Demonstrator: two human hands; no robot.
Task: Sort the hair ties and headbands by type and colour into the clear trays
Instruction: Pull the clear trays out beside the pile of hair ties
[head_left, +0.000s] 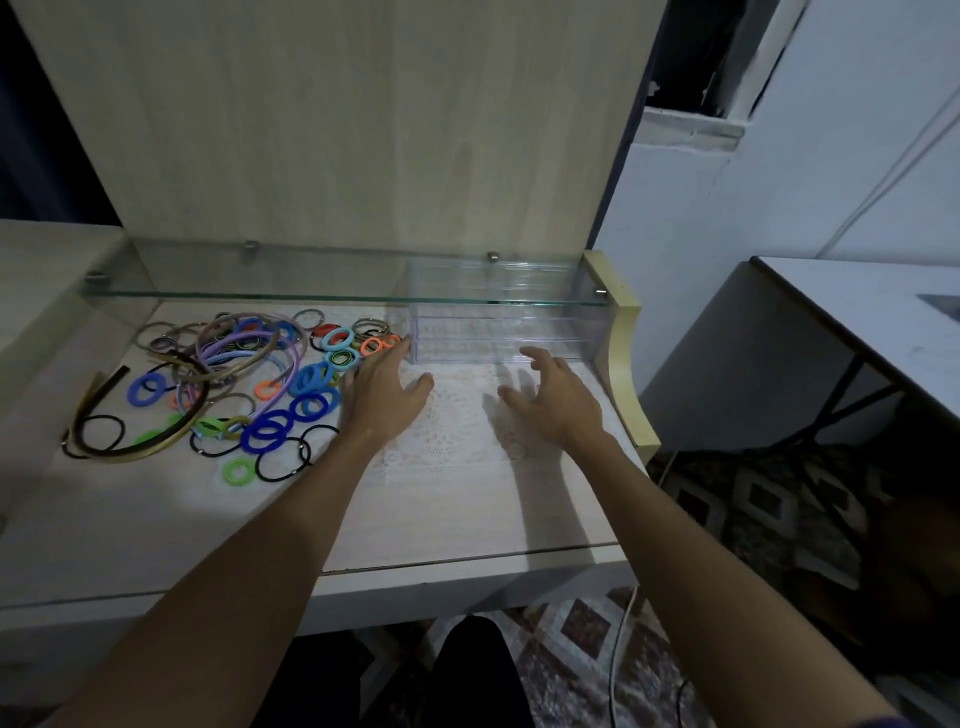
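Observation:
A loose pile of hair ties (270, 395) in blue, orange, green, black and brown lies on the left of the desk, mixed with several headbands (244, 353) in lilac, pink and olive. A stack of clear trays (506, 332) stands at the back right, under a glass shelf. My left hand (384, 395) hovers with relaxed fingers between the pile and the trays, its fingertips near the stack's left corner. My right hand (553, 397) is spread in front of the trays, holding nothing.
A glass shelf (337, 283) runs across the back above the desk, over the trays. A white lace mat (447, 436) lies under my hands. The desk (467, 519) ends at a raised curved side on the right. A second table (883, 322) stands to the right.

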